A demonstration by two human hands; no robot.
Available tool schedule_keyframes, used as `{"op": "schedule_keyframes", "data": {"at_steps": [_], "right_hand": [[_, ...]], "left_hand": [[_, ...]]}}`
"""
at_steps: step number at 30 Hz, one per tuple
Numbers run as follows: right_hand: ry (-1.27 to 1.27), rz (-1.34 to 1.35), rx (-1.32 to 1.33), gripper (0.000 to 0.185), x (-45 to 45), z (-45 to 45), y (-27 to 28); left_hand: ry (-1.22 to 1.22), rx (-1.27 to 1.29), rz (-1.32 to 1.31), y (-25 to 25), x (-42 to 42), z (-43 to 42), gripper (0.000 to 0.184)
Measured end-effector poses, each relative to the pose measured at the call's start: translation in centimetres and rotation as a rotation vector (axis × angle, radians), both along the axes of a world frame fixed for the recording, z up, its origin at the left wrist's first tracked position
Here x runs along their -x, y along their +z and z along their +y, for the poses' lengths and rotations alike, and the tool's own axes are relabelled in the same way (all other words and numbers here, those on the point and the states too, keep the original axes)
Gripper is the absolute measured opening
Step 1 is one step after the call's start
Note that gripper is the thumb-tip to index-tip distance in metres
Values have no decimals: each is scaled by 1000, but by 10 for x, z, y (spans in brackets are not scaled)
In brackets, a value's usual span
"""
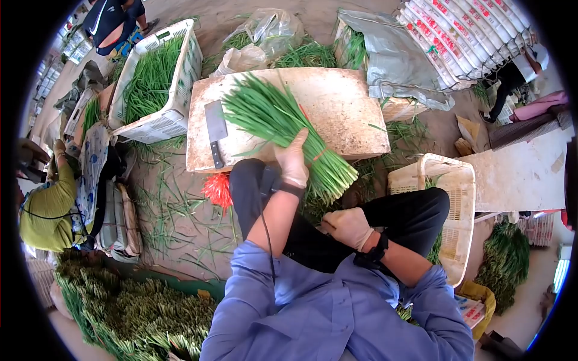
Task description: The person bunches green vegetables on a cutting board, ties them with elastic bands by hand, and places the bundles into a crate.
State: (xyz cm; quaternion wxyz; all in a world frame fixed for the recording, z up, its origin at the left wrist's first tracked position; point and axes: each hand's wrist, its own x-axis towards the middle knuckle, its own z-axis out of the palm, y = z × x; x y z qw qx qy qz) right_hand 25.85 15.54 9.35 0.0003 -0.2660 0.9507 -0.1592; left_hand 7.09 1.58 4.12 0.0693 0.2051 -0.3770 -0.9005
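My left hand (292, 161), in a pale thin glove, is closed around a bunch of green chives (271, 114). Two red ties circle the bunch; its leafy tips lie over the white board (337, 90), and the pale cut ends point toward my right knee. Below those ends, above my lap, my gloved right hand (348, 227) is curled closed; whatever its fingers hold, if anything, is hidden. A cleaver (215, 133) with a black handle rests on the board, left of the bunch. Red plastic strips (217, 190) hang at the board's near edge.
A white crate (179, 99) full of chives stands left of the board. Another white crate (460, 210) is beside my right knee. Stacked chive bunches (132, 307) lie at lower left. A co-worker in a yellow-green top (51, 210) sits at left. Loose leaves litter the floor.
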Motion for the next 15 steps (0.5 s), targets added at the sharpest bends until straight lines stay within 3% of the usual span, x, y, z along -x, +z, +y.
{"op": "schedule_keyframes", "data": {"at_steps": [3,10,15], "right_hand": [[-184,205,268,13,3,-7,-8],[-225,354,61,23,31,0,-21],[-305,417,111,7,39,-1,-29]], "left_hand": [[64,-33,-60,4,1,-2,58],[76,-52,-110,5,0,-2,57],[110,-58,-134,-3,4,-2,58]]}}
